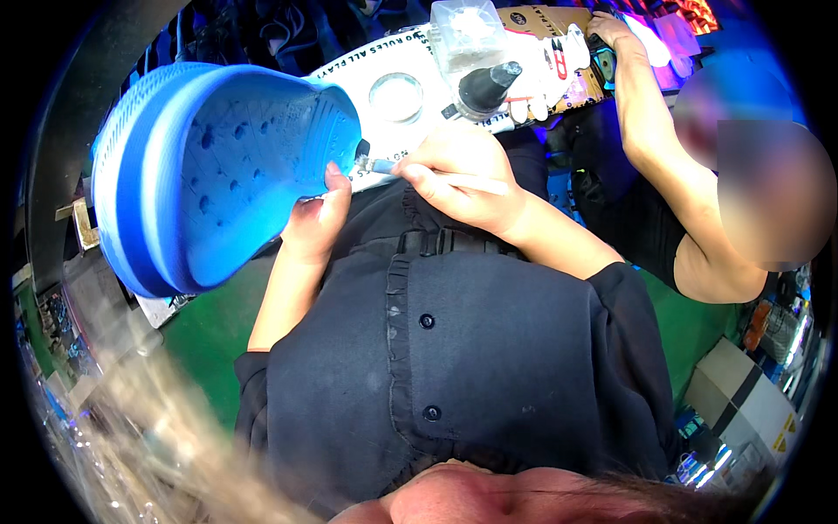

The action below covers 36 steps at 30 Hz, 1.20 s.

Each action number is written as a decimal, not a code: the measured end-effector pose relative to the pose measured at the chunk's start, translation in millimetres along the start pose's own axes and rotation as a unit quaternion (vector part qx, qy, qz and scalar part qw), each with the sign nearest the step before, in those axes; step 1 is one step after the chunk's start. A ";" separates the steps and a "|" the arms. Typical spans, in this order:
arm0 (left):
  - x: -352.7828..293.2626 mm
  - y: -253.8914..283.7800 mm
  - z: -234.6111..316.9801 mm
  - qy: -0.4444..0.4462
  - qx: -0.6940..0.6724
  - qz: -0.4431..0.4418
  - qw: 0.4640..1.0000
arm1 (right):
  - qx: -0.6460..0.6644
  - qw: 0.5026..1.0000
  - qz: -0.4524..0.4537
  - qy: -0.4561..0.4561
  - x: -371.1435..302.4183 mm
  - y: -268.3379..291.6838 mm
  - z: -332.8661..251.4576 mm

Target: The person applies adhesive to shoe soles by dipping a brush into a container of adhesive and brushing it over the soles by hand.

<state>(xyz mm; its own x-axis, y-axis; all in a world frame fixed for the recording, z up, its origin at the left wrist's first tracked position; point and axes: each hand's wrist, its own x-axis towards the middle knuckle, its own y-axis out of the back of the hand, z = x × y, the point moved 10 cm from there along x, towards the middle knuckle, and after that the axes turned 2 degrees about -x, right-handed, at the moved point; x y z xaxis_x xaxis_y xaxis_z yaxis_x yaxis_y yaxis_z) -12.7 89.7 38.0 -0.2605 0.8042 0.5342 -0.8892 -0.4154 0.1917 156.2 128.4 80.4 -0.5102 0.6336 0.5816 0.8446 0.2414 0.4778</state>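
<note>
Gripping a blue clog [218,166] sole-up at its edge, the left hand [316,218] held it raised on the left; the right hand [463,179] pinched a small brush [384,165] against its rim.

blue clog [218,166] tilted, sole up; thin brush [410,170] tip touching heel edge.

Green floor [209,349]; white work board [384,65] above; cardboard boxes [742,393] at lower right; dark wall [78,96] at left; bluish lighting.
</note>
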 end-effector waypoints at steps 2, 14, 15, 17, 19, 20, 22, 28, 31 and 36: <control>1.4 -1.1 4.6 -0.002 0.022 -0.006 1.000 | 0.013 1.000 -0.001 0.000 -2.6 4.1 2.8; 0.5 2.1 -0.4 -0.016 0.042 -0.020 0.999 | 0.004 0.998 0.049 -0.046 -4.9 13.9 13.5; 4.5 8.4 0.5 -0.015 0.002 0.027 1.000 | 0.024 0.994 0.058 -0.091 -6.2 18.4 21.7; 13.0 12.1 5.6 0.014 0.009 0.021 1.000 | 0.039 0.991 0.084 -0.095 -9.2 23.9 21.4; 20.9 9.0 0.0 0.081 -0.012 -0.009 0.997 | 0.007 0.990 0.105 -0.093 -14.3 36.5 26.0; 24.6 17.9 2.3 0.096 -0.015 0.007 0.995 | -0.020 0.992 0.089 -0.082 -17.1 34.2 27.9; 37.2 23.8 13.6 0.122 -0.055 0.006 0.991 | -0.092 0.992 0.080 -0.038 -17.2 37.5 25.5; 72.7 -29.9 66.4 0.260 -0.306 -0.189 0.896 | 0.018 0.987 0.122 -0.098 -24.1 56.8 32.3; 122.4 -79.9 92.7 0.212 -0.322 -0.274 0.881 | 0.032 0.985 0.114 -0.124 -32.5 64.2 35.5; 233.2 -130.2 121.3 0.173 -0.455 -0.235 0.841 | 0.063 0.981 0.135 -0.125 -39.2 74.0 38.6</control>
<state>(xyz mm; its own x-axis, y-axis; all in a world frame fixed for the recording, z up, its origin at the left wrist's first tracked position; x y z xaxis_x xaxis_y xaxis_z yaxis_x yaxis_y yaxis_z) 87.9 279.7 237.5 0.2463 0.9298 0.2735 -0.8027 0.3538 -0.4800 245.0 149.8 67.6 -0.2234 0.8432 0.4889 0.9648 0.1198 0.2342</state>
